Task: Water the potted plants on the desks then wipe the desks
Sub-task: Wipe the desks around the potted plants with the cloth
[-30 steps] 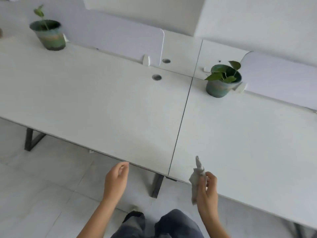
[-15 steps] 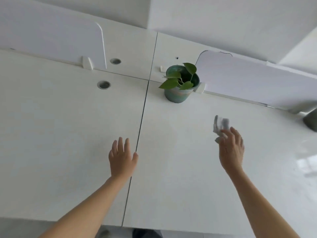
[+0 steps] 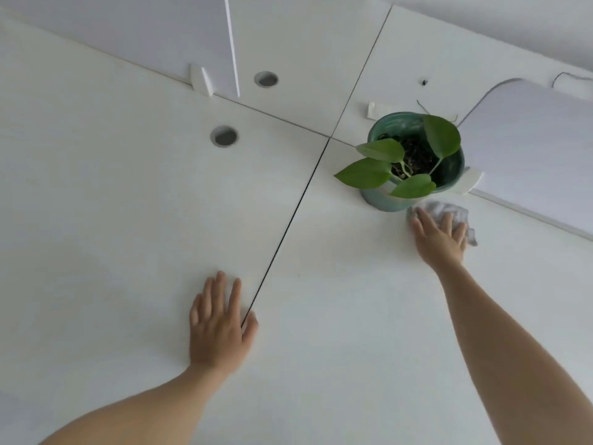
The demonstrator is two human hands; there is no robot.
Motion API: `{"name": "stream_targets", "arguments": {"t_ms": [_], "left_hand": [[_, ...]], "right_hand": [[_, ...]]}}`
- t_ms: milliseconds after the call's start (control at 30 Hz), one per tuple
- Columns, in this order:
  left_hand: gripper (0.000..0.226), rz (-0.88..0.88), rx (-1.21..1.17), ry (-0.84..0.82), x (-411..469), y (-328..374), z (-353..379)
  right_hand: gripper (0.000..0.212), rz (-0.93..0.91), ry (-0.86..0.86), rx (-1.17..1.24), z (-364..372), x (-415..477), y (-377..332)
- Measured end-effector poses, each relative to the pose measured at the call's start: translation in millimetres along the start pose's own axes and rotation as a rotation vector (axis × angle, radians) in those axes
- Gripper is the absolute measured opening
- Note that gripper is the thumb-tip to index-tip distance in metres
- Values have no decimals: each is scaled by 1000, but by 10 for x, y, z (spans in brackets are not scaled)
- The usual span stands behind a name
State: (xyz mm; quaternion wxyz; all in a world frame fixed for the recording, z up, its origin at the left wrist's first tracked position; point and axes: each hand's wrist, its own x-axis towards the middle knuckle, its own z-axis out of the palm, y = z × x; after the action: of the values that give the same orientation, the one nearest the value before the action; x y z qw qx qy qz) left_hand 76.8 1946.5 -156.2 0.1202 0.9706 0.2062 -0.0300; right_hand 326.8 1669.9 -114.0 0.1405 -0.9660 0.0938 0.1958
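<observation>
A green pot [image 3: 385, 200] with a leafy plant [image 3: 401, 162] stands at the back of the right white desk [image 3: 353, 316]. Just in front of the pot and to its right, my right hand [image 3: 439, 239] presses a crumpled grey cloth [image 3: 455, 213] flat onto the desk with straight fingers. My left hand [image 3: 218, 326] rests palm down, fingers spread, on the left desk [image 3: 112, 220], beside the dark seam between the two desks.
White divider panels stand behind the desks at upper left [image 3: 128, 30] and upper right [image 3: 529, 149]. Two round cable holes [image 3: 224, 136] [image 3: 266, 79] sit in the left desk near the panels. A small white bracket [image 3: 470, 183] touches the pot's right side.
I have leaned in over the desks. My right hand has carried the cloth forward and pressed it onto the desk by the pot. My left hand has come down flat on the left desk.
</observation>
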Motion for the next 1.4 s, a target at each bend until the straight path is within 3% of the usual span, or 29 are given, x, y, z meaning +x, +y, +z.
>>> {"name": "stream_targets", "arguments": {"t_ms": [233, 300, 367, 433, 500, 600, 700, 800, 900, 967, 1100, 1167, 1267, 1400], "left_hand": [[58, -14, 57, 74, -3, 26, 18], [58, -3, 62, 94, 0, 25, 28], [58, 7, 69, 125, 2, 22, 32], [58, 11, 70, 133, 2, 18, 45], [58, 9, 75, 130, 5, 4, 63], [58, -1, 70, 122, 0, -4, 79], [58, -4, 65, 121, 3, -2, 77], [58, -2, 61, 122, -3, -3, 75], [58, 0, 55, 127, -7, -1, 59], [57, -1, 53, 126, -5, -1, 55], [56, 8, 48, 119, -4, -3, 67], [56, 3, 25, 107, -5, -5, 63], [59, -15, -35, 41, -19, 27, 26], [66, -2, -69, -17, -28, 44, -35]], "right_hand": [[43, 35, 134, 87, 284, -353, -105], [49, -131, 129, 6, 595, -760, -355], [50, -427, 131, -69, 833, -1064, -718], [49, -646, 36, -132, 903, -1044, -1089], [50, -628, -65, -125, 846, -752, -1435], [48, -543, -27, -113, 774, -374, -1736], [44, -550, -1, -138, 872, -456, -1648], [38, -678, 167, -199, 1014, -915, -1228], [44, -758, 102, -314, 1019, -1254, -429], [51, -654, 147, -347, 815, -1180, 96], [50, -20, 230, -74, 394, -820, 647], [48, 149, 290, -4, 448, -912, 557], [45, 127, 207, 0, 846, -1439, 65], [28, -250, 301, -127, 1320, -2370, -365]]}}
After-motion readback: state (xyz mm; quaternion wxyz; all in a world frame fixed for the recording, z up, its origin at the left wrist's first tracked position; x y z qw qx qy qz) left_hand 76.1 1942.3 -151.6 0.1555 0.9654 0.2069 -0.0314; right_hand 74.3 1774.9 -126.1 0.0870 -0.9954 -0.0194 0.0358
